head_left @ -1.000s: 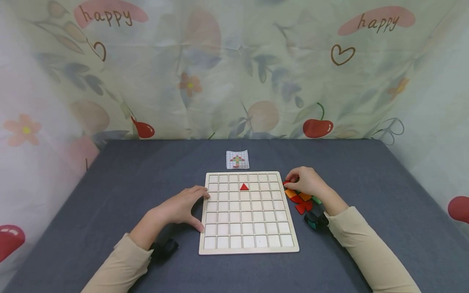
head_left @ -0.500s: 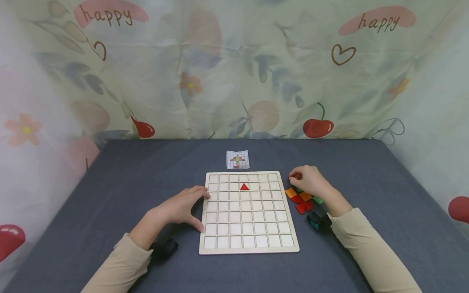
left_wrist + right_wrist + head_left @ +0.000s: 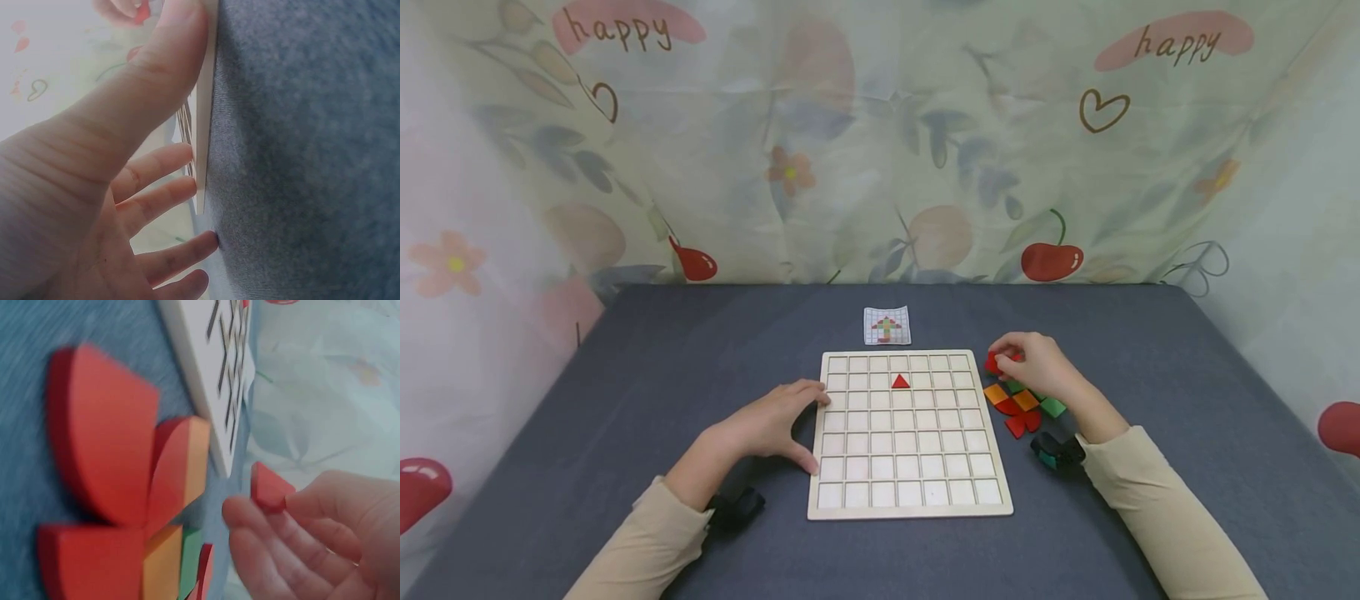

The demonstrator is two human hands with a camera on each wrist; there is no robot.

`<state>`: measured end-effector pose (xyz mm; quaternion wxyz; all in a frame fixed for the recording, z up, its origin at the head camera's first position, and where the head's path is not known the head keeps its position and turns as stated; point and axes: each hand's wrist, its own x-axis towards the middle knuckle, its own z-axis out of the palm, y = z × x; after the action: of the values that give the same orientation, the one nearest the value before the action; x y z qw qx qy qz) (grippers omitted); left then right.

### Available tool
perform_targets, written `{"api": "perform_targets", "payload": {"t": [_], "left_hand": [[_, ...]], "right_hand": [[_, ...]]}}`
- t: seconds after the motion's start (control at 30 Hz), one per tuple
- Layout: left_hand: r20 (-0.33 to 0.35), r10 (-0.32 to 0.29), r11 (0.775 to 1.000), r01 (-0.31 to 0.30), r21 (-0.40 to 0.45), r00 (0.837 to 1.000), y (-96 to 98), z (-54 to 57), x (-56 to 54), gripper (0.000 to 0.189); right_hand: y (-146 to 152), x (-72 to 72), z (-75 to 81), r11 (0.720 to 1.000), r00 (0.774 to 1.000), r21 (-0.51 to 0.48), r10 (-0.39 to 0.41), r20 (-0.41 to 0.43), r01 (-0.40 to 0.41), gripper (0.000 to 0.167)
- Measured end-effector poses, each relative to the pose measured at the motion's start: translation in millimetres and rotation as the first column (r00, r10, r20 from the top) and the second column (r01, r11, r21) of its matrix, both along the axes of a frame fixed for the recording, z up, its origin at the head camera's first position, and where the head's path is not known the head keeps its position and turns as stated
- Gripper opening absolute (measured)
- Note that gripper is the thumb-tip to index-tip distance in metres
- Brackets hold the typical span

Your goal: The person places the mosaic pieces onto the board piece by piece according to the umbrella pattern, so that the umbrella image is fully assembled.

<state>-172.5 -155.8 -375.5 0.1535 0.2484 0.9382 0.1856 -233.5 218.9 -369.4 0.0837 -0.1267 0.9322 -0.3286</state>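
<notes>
A pale wooden grid board (image 3: 917, 510) lies on the dark cloth, with one red triangle tile (image 3: 900, 382) in an upper cell. My left hand (image 3: 771, 423) rests at the board's left edge, thumb and fingers spread and fairly straight; the left wrist view shows the thumb (image 3: 150, 75) along the rim. Right of the board, my right hand (image 3: 1037, 364) pinches a small red tile (image 3: 270, 486) between thumb and fingers, above the table. Beneath and in front of it lie loose tiles: orange (image 3: 1026, 401), green (image 3: 1053, 407) and red (image 3: 1015, 426). The hand partly covers this group.
Behind the board lies a small paper card (image 3: 886, 326) printed with a coloured arrow-like pattern on a grid. Each wrist wears a dark camera band (image 3: 1057, 451). A patterned curtain (image 3: 880, 150) hangs at the table's back edge.
My right hand has shifted slightly right and up from the tile group, and the red tile in its fingers now shows more clearly. My left hand and the board have stayed put.
</notes>
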Motion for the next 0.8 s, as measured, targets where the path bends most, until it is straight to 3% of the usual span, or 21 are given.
{"api": "perform_targets", "payload": {"t": [0.27,0.53,0.8], "left_hand": [[-0.003,0.000,1.000,0.000,-0.002,1.000,-0.5,-0.7,-0.3,0.086],[-0.001,-0.001,1.000,0.001,-0.003,1.000,-0.6,-0.9,-0.7,0.087],[-0.004,-0.002,1.000,0.002,-0.001,1.000,-0.3,-0.3,0.0,0.087]], "right_hand": [[-11.2,3.2,4.6,0.984,0.994,-0.141,0.109,0.010,-0.106,0.030],[-28.6,7.9,5.4,0.973,0.983,-0.137,0.184,-0.017,-0.184,0.025],[-44.6,9.9,0.7,0.977,0.981,-0.099,0.192,0.008,-0.190,0.019]]}}
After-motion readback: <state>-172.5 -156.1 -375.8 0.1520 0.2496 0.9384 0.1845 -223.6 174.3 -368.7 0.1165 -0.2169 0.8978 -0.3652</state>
